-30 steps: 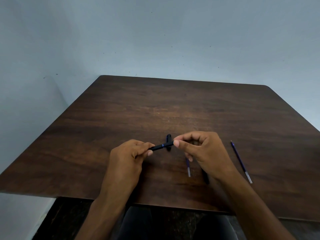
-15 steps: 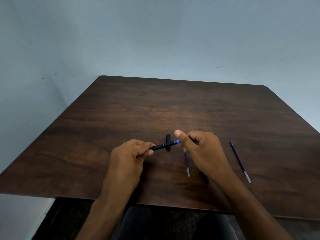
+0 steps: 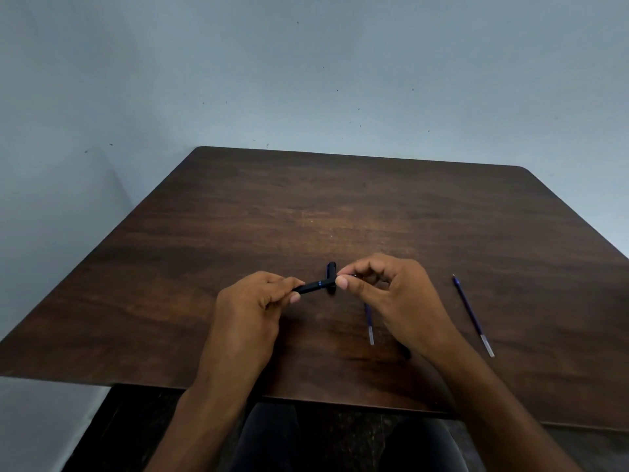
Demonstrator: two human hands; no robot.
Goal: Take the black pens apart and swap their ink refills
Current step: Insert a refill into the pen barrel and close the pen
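My left hand [image 3: 253,306] grips one end of a black pen barrel [image 3: 315,286] with a blue ring, held just above the table. My right hand [image 3: 391,301] pinches the barrel's other end between thumb and forefinger. Behind the barrel a short black pen piece [image 3: 331,274] lies on the table. One blue ink refill [image 3: 369,323] lies partly under my right hand. A second blue refill [image 3: 473,315] lies to the right of that hand. A dark pen part [image 3: 405,352] shows by my right wrist, mostly hidden.
The dark wooden table [image 3: 306,206] stands against a pale blue-grey wall [image 3: 306,80], with its near edge in front of my lap. Its right edge runs off the frame.
My right hand had drawn back off the barrel's blue-tipped end half a second ago; its thumb and forefinger have closed on that end again. My left hand stayed put.
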